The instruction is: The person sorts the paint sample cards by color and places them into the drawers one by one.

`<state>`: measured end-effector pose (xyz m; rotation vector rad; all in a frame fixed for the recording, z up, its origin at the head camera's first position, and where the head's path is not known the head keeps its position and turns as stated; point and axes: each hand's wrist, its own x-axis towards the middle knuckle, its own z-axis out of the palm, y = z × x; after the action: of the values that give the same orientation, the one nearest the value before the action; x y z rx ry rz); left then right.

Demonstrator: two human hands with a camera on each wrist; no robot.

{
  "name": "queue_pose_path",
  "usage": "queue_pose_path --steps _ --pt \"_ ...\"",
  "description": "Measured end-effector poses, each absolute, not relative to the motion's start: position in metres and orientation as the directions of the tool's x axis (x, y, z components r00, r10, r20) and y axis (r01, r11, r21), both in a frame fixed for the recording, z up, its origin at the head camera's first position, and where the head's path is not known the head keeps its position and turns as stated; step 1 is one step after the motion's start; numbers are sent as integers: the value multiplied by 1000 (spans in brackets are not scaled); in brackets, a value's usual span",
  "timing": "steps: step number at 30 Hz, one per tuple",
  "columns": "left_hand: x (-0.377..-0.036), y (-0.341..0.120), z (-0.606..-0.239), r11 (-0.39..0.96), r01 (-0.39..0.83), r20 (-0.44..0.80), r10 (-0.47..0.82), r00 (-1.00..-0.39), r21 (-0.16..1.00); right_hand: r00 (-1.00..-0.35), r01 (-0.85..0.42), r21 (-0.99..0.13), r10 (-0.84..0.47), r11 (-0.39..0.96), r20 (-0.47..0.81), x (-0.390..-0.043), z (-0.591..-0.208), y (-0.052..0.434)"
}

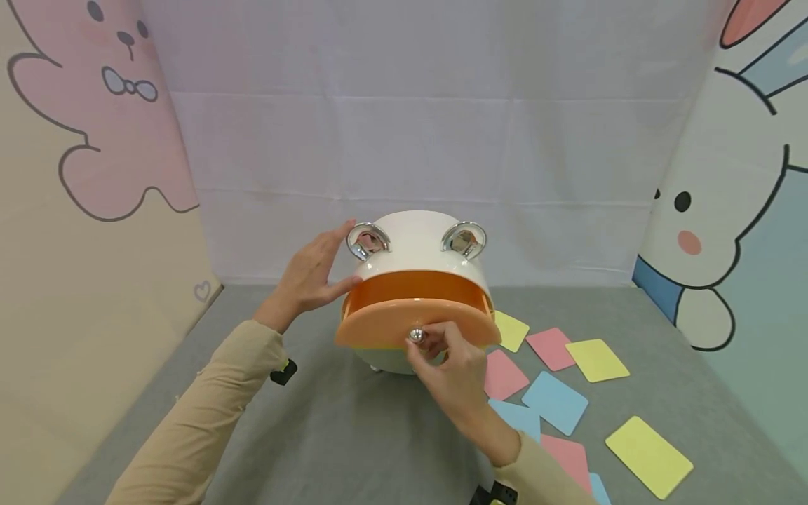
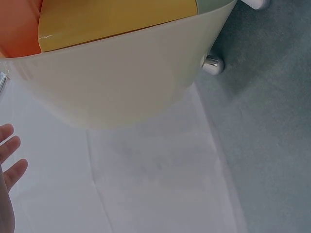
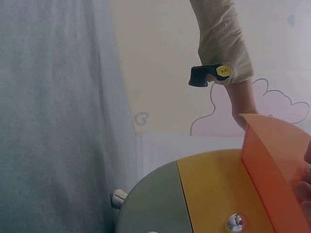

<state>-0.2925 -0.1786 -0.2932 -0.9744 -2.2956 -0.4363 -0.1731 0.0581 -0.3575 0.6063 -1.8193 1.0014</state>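
A rounded white box (image 1: 416, 242) with drawers stands on the table, two shiny silver ear-like loops (image 1: 463, 240) on its top. Its orange drawer (image 1: 379, 321) is pulled out partway. My right hand (image 1: 457, 375) pinches the drawer's silver knob (image 1: 416, 335) between thumb and fingers. At the box's upper left, my left hand (image 1: 309, 273) has its fingers extended by the other loop, the thumb at the box's edge; exact contact is unclear. In the right wrist view, a yellow drawer (image 3: 214, 184) and a green drawer (image 3: 153, 204) sit closed below the orange one.
Pink, yellow and blue cards lie scattered to the right, among them a yellow card (image 1: 649, 457) and a blue card (image 1: 555, 402). Grey cloth (image 1: 341, 442) covers the table. A pale curtain (image 1: 416, 140) hangs behind, with printed cartoon panels at both sides.
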Motion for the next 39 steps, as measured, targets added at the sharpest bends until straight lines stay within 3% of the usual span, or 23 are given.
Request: queue_pose_path --steps 39 --pt "-296 -180 -297 653 757 676 546 -496 27 -360 -769 -309 19 560 933 -150 -364 58"
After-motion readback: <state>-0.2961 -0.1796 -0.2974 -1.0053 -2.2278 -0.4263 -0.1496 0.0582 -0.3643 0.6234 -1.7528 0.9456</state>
